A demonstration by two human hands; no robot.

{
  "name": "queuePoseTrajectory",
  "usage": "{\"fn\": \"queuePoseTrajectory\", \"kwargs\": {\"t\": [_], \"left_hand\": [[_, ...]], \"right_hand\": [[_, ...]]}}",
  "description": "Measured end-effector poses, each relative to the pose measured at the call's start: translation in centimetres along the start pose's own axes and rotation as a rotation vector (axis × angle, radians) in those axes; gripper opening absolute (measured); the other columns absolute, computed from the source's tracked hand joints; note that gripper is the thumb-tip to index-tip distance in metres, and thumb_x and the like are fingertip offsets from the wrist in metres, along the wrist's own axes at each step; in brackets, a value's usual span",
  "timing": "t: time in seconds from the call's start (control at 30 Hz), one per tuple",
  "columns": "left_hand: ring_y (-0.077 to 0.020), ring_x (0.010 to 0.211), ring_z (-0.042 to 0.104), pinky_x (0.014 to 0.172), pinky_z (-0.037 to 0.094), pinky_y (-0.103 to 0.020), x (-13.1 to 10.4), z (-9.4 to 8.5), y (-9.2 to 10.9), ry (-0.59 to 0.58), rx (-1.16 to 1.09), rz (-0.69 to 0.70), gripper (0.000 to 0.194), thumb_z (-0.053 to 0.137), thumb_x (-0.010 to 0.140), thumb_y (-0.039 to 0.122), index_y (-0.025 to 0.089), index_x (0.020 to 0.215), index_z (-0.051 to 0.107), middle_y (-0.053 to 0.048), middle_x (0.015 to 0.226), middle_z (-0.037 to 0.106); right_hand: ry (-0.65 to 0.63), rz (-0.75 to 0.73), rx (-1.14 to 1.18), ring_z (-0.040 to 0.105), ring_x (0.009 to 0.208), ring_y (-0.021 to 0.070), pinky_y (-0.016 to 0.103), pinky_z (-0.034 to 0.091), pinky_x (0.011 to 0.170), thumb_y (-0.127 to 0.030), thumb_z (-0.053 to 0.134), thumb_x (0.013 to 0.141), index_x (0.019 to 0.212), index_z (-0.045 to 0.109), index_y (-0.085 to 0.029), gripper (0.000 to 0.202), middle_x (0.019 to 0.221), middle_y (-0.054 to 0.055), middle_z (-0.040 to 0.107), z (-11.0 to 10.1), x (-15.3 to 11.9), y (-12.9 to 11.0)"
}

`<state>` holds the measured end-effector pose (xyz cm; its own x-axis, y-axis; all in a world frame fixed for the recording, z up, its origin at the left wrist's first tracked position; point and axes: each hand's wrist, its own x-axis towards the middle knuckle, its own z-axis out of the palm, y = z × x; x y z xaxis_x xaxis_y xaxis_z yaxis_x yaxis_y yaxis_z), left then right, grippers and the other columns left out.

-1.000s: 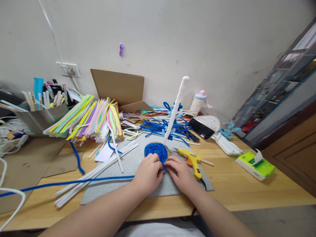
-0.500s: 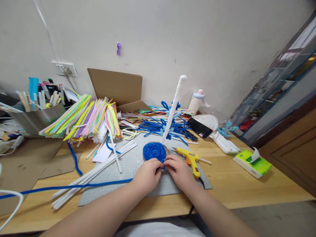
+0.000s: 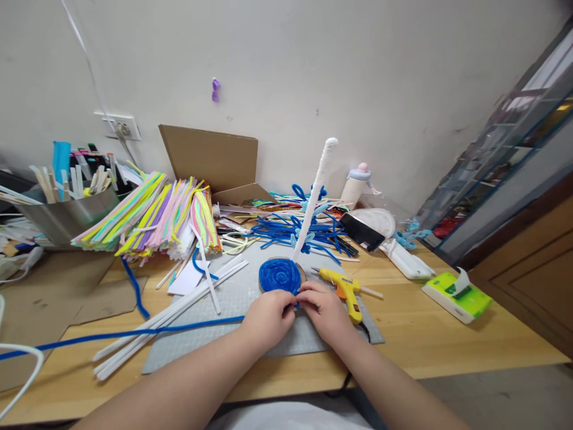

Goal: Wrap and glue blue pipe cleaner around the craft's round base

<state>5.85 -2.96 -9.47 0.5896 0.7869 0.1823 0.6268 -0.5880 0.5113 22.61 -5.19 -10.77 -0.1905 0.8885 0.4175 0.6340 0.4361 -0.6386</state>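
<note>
A round disc [image 3: 280, 275] covered with coiled blue pipe cleaner lies on the grey cutting mat [image 3: 192, 343]. At its near edge my left hand [image 3: 270, 316] is closed in a pinch on the blue pipe cleaner [image 3: 179, 328], whose long tail runs off to the left. My right hand [image 3: 326, 309] meets it from the right, its fingers also pinched at the disc's edge; the fingertips hide the exact contact. Behind the disc rises a white wrapped stick [image 3: 316, 191] with blue loops on it. A yellow glue gun [image 3: 344, 288] lies right of my right hand.
White sticks [image 3: 170, 313] cross the mat's left side. Pastel pipe cleaner bundles [image 3: 152, 218] and blue ones [image 3: 268, 229] lie behind. A metal holder [image 3: 71, 218] stands at the left. A phone [image 3: 362, 232] and a green tissue pack [image 3: 457, 297] are at the right.
The long blue tail left of my left hand has risen slightly on its right part. Both hands stay almost in place at the disc's edge.
</note>
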Motion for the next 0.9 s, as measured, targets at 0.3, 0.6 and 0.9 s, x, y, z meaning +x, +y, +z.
{"fn": "queuePoseTrajectory", "kwargs": {"t": [0.3,0.6,0.9], "left_hand": [[-0.0186,0.078,0.064,0.063,0.041,-0.026,-0.1,0.1,0.2,-0.024,0.101,-0.044,0.019,0.047,0.084,0.024,0.023,0.085,0.066,-0.001,0.084,0.07],[-0.0163,0.079,0.062,0.067,0.041,-0.024,0.1,0.6,0.2,0.009,0.06,-0.031,0.019,0.046,0.086,0.022,0.021,0.08,0.064,-0.002,0.085,0.068],[-0.0206,0.072,0.064,0.058,0.037,-0.026,-0.1,0.7,1.3,0.003,0.174,-0.116,0.019,0.046,0.085,0.028,0.025,0.086,0.065,-0.001,0.078,0.07]], "right_hand": [[0.004,0.005,0.0,0.06,0.089,0.018,0.032,0.048,0.079,-0.002,0.055,0.077,0.08,0.072,-0.024,0.028,0.094,0.004,0.066,0.1,-0.1,0.3],[0.006,-0.013,-0.015,0.06,0.088,0.0178,0.032,0.047,0.078,-0.004,0.056,0.077,0.08,0.072,-0.025,0.027,0.094,0.003,0.065,0.3,-0.1,0.7],[0.004,-0.021,-0.069,0.06,0.089,0.0184,0.032,0.047,0.078,0.001,0.053,0.073,0.075,0.071,-0.022,0.03,0.094,0.003,0.066,0.2,-0.1,0.5]]}}
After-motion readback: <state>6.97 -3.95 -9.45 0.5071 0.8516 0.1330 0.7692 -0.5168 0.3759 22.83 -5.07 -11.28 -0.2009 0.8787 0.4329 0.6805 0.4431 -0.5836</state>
